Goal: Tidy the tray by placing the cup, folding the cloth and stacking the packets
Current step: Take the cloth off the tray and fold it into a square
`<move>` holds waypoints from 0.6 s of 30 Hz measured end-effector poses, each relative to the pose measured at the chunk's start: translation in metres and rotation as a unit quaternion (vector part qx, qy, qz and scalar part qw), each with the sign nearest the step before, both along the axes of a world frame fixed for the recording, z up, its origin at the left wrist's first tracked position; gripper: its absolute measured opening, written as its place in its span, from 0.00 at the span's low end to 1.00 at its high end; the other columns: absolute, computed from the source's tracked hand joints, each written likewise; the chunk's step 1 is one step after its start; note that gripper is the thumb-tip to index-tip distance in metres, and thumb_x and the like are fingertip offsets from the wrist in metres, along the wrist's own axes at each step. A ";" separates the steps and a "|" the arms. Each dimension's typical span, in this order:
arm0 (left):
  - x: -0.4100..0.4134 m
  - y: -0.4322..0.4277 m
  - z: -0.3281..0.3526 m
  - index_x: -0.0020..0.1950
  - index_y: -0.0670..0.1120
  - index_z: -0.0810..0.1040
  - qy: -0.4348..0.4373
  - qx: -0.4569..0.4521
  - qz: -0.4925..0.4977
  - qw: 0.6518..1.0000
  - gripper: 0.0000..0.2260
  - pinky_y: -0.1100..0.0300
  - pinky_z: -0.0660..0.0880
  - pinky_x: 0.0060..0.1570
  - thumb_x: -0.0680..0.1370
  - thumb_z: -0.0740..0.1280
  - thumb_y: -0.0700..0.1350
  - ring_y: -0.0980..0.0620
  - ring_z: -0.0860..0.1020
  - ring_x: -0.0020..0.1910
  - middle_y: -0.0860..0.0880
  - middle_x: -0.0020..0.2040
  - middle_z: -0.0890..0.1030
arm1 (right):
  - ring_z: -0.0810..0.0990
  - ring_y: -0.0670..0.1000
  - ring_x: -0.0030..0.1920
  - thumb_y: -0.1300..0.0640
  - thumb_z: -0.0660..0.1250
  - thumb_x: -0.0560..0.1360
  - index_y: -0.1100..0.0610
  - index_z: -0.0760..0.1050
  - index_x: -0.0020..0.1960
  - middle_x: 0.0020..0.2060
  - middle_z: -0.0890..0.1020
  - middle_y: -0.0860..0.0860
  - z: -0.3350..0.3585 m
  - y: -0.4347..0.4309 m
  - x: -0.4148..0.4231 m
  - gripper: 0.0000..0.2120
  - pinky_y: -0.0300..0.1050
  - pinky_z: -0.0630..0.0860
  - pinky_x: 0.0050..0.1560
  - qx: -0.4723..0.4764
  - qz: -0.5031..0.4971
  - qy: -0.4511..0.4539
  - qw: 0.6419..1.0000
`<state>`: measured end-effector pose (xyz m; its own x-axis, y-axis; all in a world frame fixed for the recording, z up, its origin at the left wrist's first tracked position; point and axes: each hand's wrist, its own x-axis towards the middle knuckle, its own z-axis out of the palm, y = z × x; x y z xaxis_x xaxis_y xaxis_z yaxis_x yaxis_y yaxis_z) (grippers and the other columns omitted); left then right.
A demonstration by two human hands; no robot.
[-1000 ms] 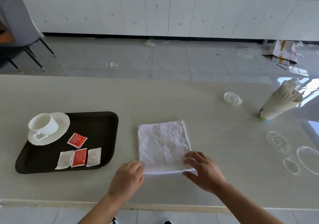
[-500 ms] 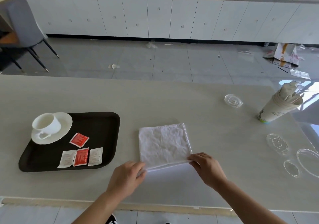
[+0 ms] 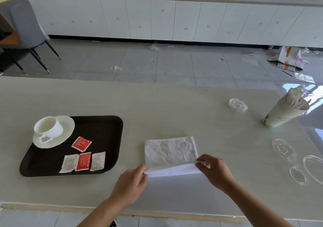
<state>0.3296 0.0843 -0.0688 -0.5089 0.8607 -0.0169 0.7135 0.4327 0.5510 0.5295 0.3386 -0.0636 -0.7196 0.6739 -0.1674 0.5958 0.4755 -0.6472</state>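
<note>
On the bench point(image 3: 157, 107), the left hand point(image 3: 130, 185) and right hand point(image 3: 215, 171) each pinch a near corner of the one white cloth point(image 3: 170, 152), lifted; the tray point(image 3: 104, 121) holds one cup point(image 3: 48, 127) (on a saucer point(image 3: 67, 128)) and four packets point(image 3: 83, 161).

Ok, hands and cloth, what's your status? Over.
Left hand and right hand pinching white cloth near corners, edge lifted. Packets unstacked on tray. Nothing blocking.

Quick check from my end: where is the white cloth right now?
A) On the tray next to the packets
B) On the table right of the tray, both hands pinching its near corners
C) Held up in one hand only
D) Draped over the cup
B: the cloth lies on the table right of the tray, its near corners pinched by the left hand and right hand.
</note>
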 end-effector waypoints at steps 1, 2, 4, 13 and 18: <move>-0.003 0.004 0.000 0.53 0.48 0.74 -0.020 0.008 0.030 0.999 0.06 0.54 0.71 0.35 0.79 0.62 0.47 0.48 0.77 0.36 0.51 0.37 0.80 | 0.78 0.36 0.38 0.52 0.72 0.72 0.42 0.78 0.38 0.31 0.81 0.40 0.002 0.002 -0.005 0.07 0.29 0.70 0.34 -0.004 -0.005 0.004 1.000; -0.006 0.008 0.000 0.53 0.47 0.74 -0.043 0.020 0.057 0.997 0.05 0.54 0.72 0.36 0.79 0.62 0.47 0.49 0.77 0.35 0.51 0.37 0.81 | 0.77 0.38 0.37 0.53 0.72 0.73 0.42 0.77 0.38 0.31 0.80 0.42 0.003 0.004 -0.010 0.07 0.31 0.70 0.34 -0.006 -0.008 0.009 1.000; -0.012 0.018 0.001 0.53 0.47 0.74 -0.087 0.033 0.101 0.991 0.04 0.52 0.75 0.38 0.79 0.64 0.46 0.50 0.79 0.36 0.51 0.37 0.81 | 0.77 0.39 0.36 0.53 0.71 0.73 0.43 0.78 0.40 0.31 0.80 0.42 0.006 0.010 -0.020 0.06 0.33 0.70 0.34 -0.006 -0.013 0.018 1.000; -0.035 0.050 -0.004 0.61 0.51 0.77 -0.204 0.065 0.230 0.949 0.15 0.66 0.71 0.41 0.74 0.72 0.49 0.59 0.79 0.43 0.56 0.42 0.81 | 0.78 0.53 0.48 0.53 0.70 0.75 0.53 0.81 0.46 0.46 0.80 0.48 -0.003 0.039 -0.078 0.03 0.41 0.69 0.43 0.044 -0.014 0.007 0.999; -0.036 0.052 -0.010 0.68 0.54 0.72 -0.232 0.056 0.200 0.950 0.29 0.64 0.76 0.46 0.69 0.75 0.41 0.62 0.80 0.42 0.56 0.41 0.83 | 0.73 0.55 0.59 0.56 0.70 0.76 0.54 0.81 0.48 0.59 0.79 0.49 -0.017 0.046 -0.086 0.03 0.42 0.68 0.53 0.061 -0.014 0.003 0.998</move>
